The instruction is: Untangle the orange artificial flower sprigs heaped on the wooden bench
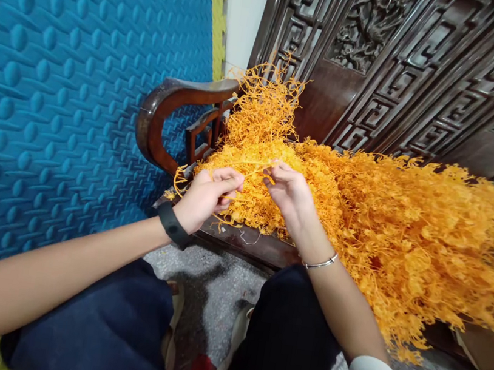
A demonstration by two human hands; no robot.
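Over the front of a big yellow-orange pile (248, 206), my left hand (206, 194) is closed, thumb against fingers, on a thin yellow-orange branching stem (250, 163). Part of this stem curls out to the left of the wrist. My right hand (289, 194) pinches the stem's other end with thumb and fingertips, a short way to the right. The strand runs between both hands. Its exact ends are hard to pick out against the same-coloured pile behind. A black band circles my left wrist and a silver bangle my right.
The pile lies on a dark wooden bench seat (238, 244) with a curved armrest (156, 108) and a carved backrest (346, 101). More yellow-orange branching pieces (428, 235) spread along the right. A blue bumpy foam mat (67, 92) stands at left. Below is speckled floor (212, 302).
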